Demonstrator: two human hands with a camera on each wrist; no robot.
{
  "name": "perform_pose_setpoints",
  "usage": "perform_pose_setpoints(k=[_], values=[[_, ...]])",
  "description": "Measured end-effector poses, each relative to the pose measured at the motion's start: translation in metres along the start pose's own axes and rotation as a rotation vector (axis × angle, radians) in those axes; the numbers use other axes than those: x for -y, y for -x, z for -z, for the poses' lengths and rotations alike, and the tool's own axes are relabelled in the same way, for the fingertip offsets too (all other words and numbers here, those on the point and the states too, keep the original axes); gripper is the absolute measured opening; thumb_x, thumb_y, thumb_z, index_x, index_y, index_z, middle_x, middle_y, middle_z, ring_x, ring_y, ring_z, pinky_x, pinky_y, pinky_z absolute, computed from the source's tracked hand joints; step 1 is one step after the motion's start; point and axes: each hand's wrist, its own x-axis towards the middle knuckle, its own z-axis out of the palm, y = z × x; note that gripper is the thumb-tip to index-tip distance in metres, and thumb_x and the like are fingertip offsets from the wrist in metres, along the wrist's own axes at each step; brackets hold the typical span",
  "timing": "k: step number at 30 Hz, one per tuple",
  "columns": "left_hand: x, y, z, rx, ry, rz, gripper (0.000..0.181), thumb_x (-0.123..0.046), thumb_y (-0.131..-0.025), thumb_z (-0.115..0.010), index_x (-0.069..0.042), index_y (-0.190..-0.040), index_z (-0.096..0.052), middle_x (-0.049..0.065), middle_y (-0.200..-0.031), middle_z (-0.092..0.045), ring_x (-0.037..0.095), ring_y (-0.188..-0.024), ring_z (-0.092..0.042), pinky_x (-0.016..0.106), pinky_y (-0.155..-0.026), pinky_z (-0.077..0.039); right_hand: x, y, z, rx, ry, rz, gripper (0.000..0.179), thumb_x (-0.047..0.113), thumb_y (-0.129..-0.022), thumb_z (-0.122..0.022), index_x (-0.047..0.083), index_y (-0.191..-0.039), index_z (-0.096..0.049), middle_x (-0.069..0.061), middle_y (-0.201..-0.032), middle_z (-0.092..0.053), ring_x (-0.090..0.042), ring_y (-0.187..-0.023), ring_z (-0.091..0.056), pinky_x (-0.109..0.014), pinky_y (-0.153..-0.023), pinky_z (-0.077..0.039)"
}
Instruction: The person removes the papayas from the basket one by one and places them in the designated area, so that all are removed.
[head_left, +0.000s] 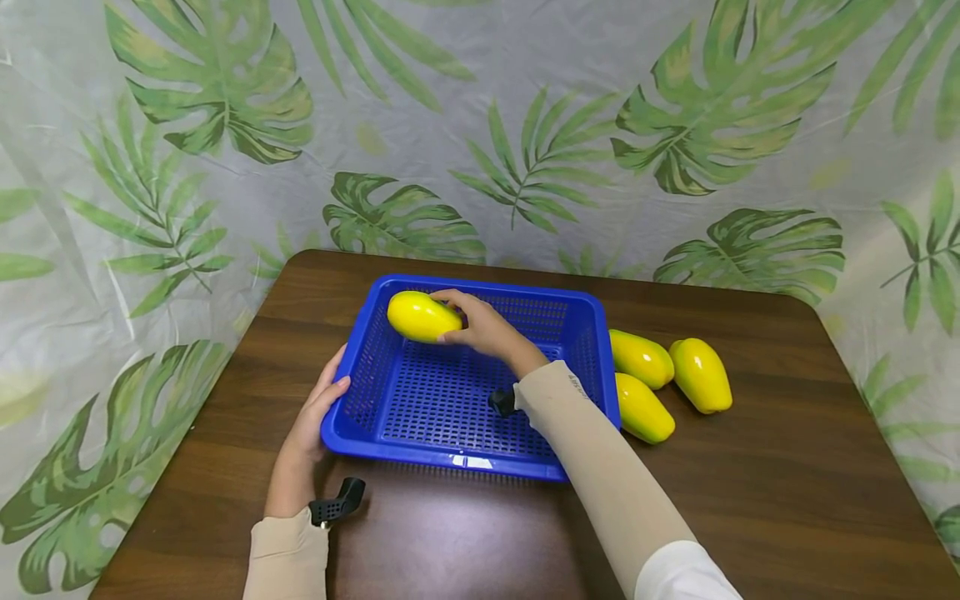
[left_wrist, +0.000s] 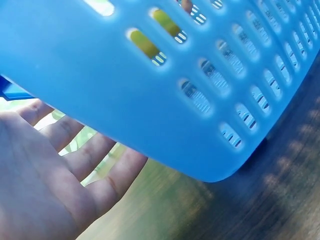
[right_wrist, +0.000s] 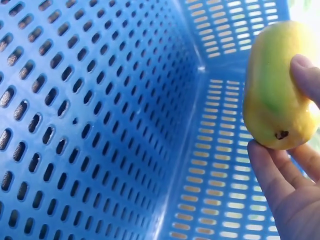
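A blue perforated plastic basket [head_left: 480, 461] stands on the table, open side up. My right hand [head_left: 480, 325] reaches into it and grips a yellow papaya [head_left: 417, 317] near the back left corner. The right wrist view shows the thumb on one side of this papaya [right_wrist: 272, 85] and the fingers under it, with a green streak along its skin. At the basket's left side, my left hand [head_left: 317, 408] holds the rim, thumb at its edge. In the left wrist view the spread fingers [left_wrist: 107, 187] pass behind the basket wall [left_wrist: 115, 95], which hides their tips.
Three more yellow papayas lie on the table right of the basket: one [head_left: 641, 358] and another [head_left: 643, 410] close to its side, the third [head_left: 701, 375] farther right. The brown wooden table [head_left: 787, 467] ends at a leaf-print curtain [head_left: 540, 225] behind and at the sides.
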Motion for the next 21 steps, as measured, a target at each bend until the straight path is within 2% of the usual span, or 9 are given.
perform_pose_setpoints(k=[11,21], values=[[0.002,-0.001,0.001,0.004,0.003,-0.011,0.052,-0.016,-0.097,-0.029,-0.016,-0.145,-0.009,0.014,-0.138,-0.02,0.027,-0.113,-0.034,0.033,-0.087,-0.035,0.009,0.005,0.011,-0.024,0.0,0.012,0.061,0.019,-0.079,-0.069,0.024,-0.133,-0.041,-0.005,-0.117,-0.047,-0.016,-0.095,-0.05,-0.03,-0.076,-0.044],[0.001,0.0,0.0,0.003,0.007,-0.01,0.052,-0.015,-0.097,-0.028,-0.016,-0.145,-0.009,0.014,-0.139,-0.019,0.027,-0.113,-0.034,0.034,-0.086,-0.035,0.017,0.01,0.022,-0.037,0.018,0.086,0.063,0.02,-0.079,-0.069,0.022,-0.134,-0.039,-0.004,-0.119,-0.046,-0.017,-0.094,-0.047,-0.03,-0.075,-0.043]])
